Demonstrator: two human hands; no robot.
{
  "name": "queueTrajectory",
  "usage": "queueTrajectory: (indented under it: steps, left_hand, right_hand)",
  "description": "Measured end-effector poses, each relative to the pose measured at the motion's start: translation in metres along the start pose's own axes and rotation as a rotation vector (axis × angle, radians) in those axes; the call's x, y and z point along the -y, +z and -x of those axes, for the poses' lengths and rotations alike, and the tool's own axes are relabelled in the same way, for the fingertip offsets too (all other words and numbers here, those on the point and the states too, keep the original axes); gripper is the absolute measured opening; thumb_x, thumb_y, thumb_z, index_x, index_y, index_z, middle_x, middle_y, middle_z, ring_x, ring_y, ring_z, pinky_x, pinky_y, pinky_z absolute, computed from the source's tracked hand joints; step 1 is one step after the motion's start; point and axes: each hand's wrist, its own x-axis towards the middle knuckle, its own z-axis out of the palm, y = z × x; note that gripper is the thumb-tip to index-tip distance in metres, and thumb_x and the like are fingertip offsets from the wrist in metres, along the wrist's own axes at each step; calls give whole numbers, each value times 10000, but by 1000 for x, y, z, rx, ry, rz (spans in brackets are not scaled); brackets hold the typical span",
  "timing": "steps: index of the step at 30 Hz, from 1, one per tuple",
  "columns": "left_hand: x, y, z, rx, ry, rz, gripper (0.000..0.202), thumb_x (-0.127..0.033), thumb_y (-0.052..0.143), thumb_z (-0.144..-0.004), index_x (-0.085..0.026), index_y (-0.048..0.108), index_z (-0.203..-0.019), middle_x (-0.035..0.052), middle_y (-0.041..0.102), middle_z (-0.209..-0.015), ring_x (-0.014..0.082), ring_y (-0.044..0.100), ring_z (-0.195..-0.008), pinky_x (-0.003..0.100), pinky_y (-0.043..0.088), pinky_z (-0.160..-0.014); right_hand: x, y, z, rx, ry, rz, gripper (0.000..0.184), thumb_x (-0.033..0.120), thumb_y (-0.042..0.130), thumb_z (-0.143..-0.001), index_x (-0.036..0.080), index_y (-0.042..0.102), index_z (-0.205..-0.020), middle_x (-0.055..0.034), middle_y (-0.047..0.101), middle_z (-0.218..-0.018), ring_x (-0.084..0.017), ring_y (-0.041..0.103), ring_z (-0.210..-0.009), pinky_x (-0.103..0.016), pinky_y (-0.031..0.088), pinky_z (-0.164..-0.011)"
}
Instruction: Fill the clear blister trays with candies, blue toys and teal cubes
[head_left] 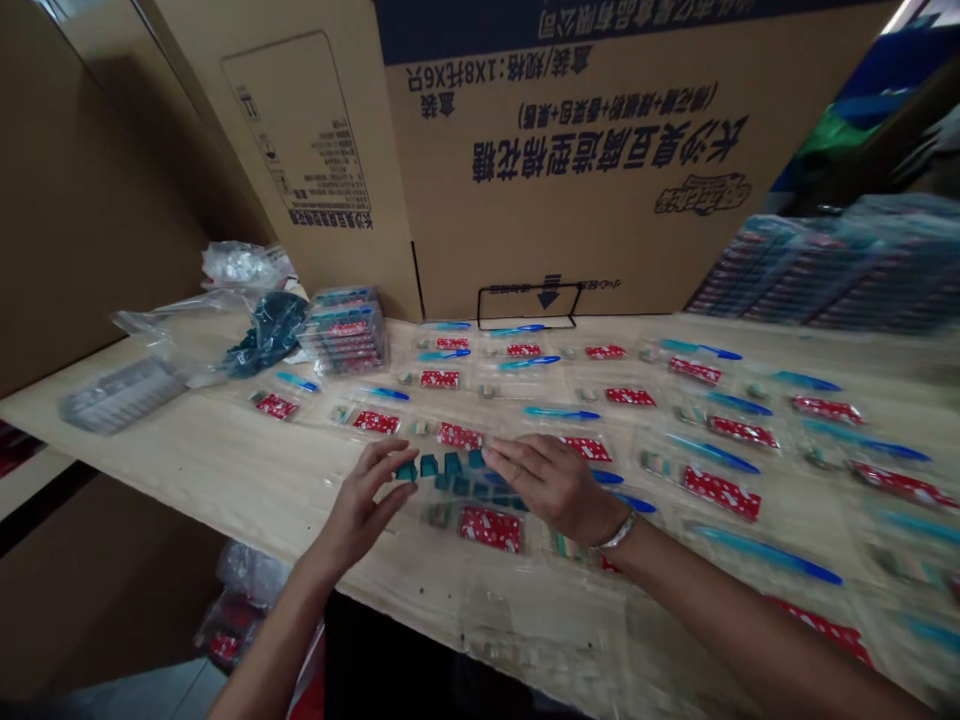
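Observation:
A row of small dark teal blocks (451, 466), perhaps one notched strip, spans the gap between my two hands, above the clear trays. At its left end, the thumb and fingers of my left hand (366, 500) close around a block. My right hand (556, 488) is bent over the right end, fingertips against the last block. More teal pieces show blurred just beneath. Under and around my hands lie clear plastic trays, each with a red patterned packet (491, 529); many also hold a blue pen (561, 412) and a small striped piece (421, 428).
A large printed carton (570, 230) stands along the table's back. Stacked filled trays (346, 335) sit at the left, near a bag of teal pieces (266, 332) and clear empty trays (124, 392). Taller stacks (840, 265) stand at the right rear.

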Motion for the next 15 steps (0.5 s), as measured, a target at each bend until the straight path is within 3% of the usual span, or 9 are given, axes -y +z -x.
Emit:
queueTrajectory:
  steps: [5, 10, 13, 15]
  left_hand:
    - [16, -9, -53, 100, -96, 70, 234, -344, 663, -715, -214, 704, -905, 65, 665, -886, 203, 580, -858, 267, 432, -793]
    - [35, -6, -101, 267, -372, -41, 271, -437, 617, -703, -168, 643, -690, -11, 553, -549, 113, 473, -490, 213, 356, -472]
    - [43, 1, -115, 272, -456, -146, 344, -436, 617, -699, -165, 525, -508, -29, 467, -418, 90, 407, -394, 207, 287, -407]
    - [45, 6, -120, 234, -478, -208, 344, -422, 641, -688, -170, 500, -501, -37, 452, -388, 93, 414, -378, 208, 292, -408]
  right_hand:
    - [-15, 21, -19, 67, 324, -199, 274, 140, 534, -849, 151, 591, -1117, -104, 670, -985, -213, 592, -904, -369, 496, -792]
    - [-43, 52, -30, 202, 839, -521, 511, 122, 605, -779, 131, 433, -1260, -20, 659, -789, -152, 611, -714, -285, 478, -703]
    - [-53, 66, -31, 324, 926, -531, 444, 143, 622, -764, 107, 496, -1187, 4, 613, -704, -145, 585, -670, -261, 450, -661]
    - [-56, 72, -30, 364, 927, -483, 341, 164, 643, -749, 108, 571, -1078, -18, 605, -743, -151, 575, -686, -264, 444, -661]
